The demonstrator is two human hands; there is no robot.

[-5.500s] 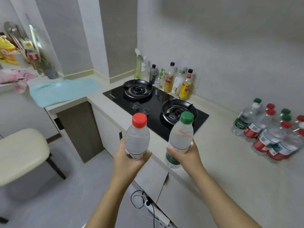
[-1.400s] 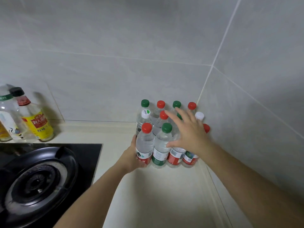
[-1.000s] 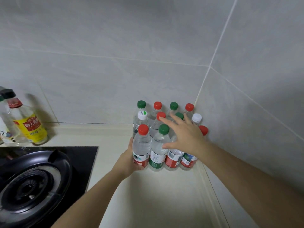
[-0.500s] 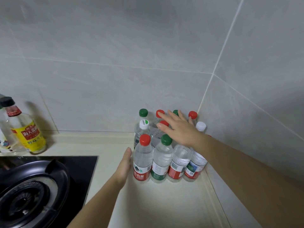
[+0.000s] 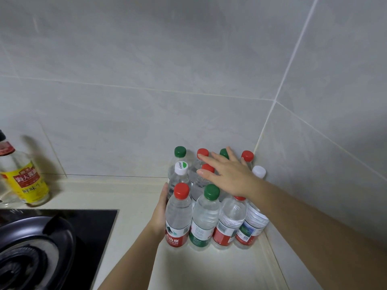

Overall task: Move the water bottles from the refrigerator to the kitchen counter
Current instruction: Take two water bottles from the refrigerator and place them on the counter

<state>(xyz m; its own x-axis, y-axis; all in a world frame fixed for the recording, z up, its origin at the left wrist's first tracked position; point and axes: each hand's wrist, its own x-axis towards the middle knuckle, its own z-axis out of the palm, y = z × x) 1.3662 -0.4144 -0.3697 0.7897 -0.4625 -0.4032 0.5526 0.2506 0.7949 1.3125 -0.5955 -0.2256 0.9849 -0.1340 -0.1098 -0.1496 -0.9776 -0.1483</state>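
Twelve or so bottles stand upright, packed in rows, in the corner of the desk at lower right of centre, touching each other and close to both tiled walls; the hob sits at lower left, a sauce bottle at far left. Left hand lies flat and loose against the side of the front red-capped bottle, not closed round it; right hand spreads open above the middle caps, grasping nothing. Full and clear, each looks fairly heavy for its size, thin-walled and a little yielding; likely slick if chilled; best taken round the waist above the label, since a nudge at the cap could topple neighbours.
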